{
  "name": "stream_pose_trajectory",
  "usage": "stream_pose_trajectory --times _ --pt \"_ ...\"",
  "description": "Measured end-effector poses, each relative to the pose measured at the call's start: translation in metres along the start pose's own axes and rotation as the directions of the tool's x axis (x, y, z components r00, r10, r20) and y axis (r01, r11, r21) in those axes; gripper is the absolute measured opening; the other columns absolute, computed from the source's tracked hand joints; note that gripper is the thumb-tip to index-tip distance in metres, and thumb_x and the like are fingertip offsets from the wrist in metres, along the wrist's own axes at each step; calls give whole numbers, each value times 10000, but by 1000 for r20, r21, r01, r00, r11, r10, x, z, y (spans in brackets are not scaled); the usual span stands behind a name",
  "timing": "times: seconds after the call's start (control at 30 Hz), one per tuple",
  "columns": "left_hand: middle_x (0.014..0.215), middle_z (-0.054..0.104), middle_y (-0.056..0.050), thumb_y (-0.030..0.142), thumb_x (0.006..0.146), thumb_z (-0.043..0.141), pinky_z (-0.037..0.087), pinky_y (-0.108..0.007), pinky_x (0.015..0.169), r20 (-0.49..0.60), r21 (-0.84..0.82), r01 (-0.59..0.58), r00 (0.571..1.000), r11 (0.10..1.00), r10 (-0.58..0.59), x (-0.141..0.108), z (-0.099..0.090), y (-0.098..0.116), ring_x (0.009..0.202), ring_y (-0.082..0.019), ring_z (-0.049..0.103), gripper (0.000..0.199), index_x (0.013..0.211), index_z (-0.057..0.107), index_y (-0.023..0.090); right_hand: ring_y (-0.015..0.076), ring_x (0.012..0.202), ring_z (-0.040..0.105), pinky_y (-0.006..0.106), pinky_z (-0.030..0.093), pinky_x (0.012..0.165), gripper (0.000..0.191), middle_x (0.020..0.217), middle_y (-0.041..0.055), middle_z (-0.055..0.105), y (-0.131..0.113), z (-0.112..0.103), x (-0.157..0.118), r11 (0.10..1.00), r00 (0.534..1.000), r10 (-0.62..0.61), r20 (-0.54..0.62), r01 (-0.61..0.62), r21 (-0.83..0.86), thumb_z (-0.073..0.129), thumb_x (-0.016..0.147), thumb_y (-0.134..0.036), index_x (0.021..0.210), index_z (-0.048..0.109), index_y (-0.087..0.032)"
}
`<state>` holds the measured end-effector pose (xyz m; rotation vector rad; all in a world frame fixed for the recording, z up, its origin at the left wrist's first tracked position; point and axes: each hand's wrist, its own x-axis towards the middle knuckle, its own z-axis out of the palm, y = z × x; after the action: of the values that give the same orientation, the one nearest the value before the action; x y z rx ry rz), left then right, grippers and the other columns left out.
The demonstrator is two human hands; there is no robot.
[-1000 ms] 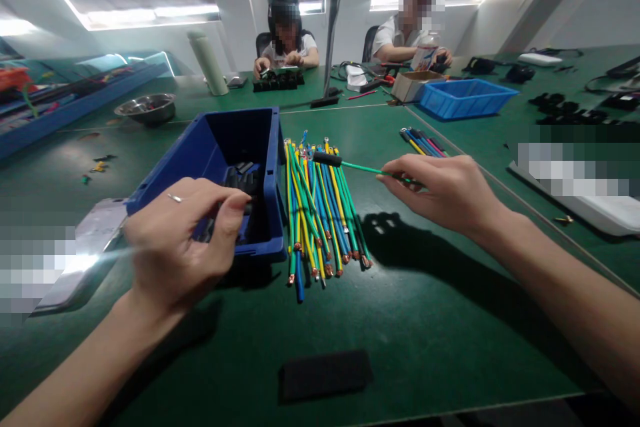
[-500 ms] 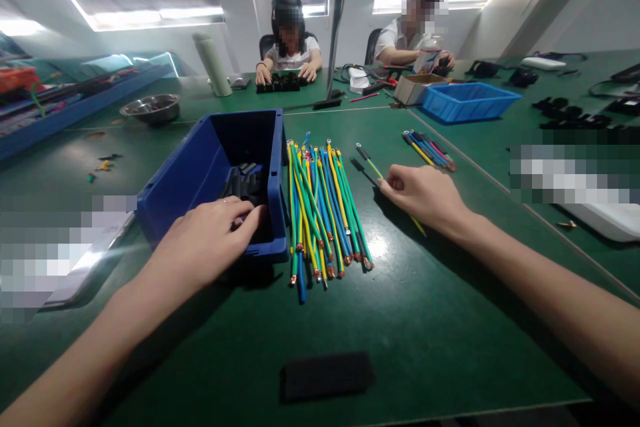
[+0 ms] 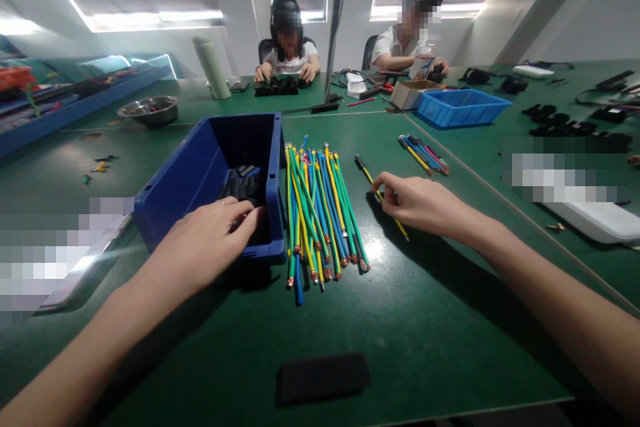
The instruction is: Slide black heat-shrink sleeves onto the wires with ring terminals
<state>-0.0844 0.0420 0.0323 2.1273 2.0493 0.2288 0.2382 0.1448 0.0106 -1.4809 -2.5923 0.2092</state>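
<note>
My left hand [image 3: 213, 223] reaches over the near rim of a dark blue bin [image 3: 175, 177], fingers curled in among short black sleeves [image 3: 245, 183]. Its thumb and forefinger are bent towards each other; what lies between them is hidden. On the table to the right, my right hand [image 3: 413, 200] has its thumb and forefinger closed round the middle of a yellow cable [image 3: 367, 173] with a black sleeve on its far end. Between the hands lies a loose bundle of green, yellow and blue cables [image 3: 320, 213] with bare copper near ends.
A small group of sleeved cables [image 3: 423, 153] lies beyond my right hand. A black block [image 3: 324, 377] rests near the front edge. Farther back are a light blue tray [image 3: 463, 110], a cardboard box [image 3: 406, 95], a metal bowl [image 3: 149, 111] and two people working across the table.
My right hand has lowered the yellow cable onto the table; its shadow now meets it. My left hand stays in the bin, nearly unmoved. The view has shifted slightly.
</note>
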Motion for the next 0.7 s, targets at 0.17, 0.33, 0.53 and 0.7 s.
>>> stream_pose_trajectory --times 0.17,0.33,0.53,0.7 --pt "1105 689 -124 572 905 268 459 -488 912 26 -72 -8 1000 997 10 0 0 -3 1022 -333 634 565 1041 662 191 150 649 597 247 332 538 203 766 -14 671 -2 10 4 999 999 -13 -31 14 35 507 868 -261 1038 616 -249" --pt "1050 715 -101 576 913 269 471 -462 885 26 -85 -32 999 996 34 1 1 -5 982 -313 647 558 998 676 204 164 648 601 251 296 501 191 820 2 686 -5 18 6 999 993 42 -108 -42 2 514 911 -344 1046 618 -256" --pt "1003 734 -85 569 913 301 485 -405 791 27 -114 -65 997 991 68 1 -1 -4 914 -288 664 522 898 681 211 181 746 624 270 320 533 215 1004 53 686 -7 12 1 996 983 41 -176 -54 -67 487 936 -328 983 672 -230" --pt "834 721 -43 536 918 348 453 -343 687 11 -171 -124 992 977 127 -2 -1 -3 762 -238 648 451 761 634 226 199 832 647 286 395 602 286 1045 73 689 8 12 6 996 975 43 -217 -57 -62 447 961 -326 990 708 -211"
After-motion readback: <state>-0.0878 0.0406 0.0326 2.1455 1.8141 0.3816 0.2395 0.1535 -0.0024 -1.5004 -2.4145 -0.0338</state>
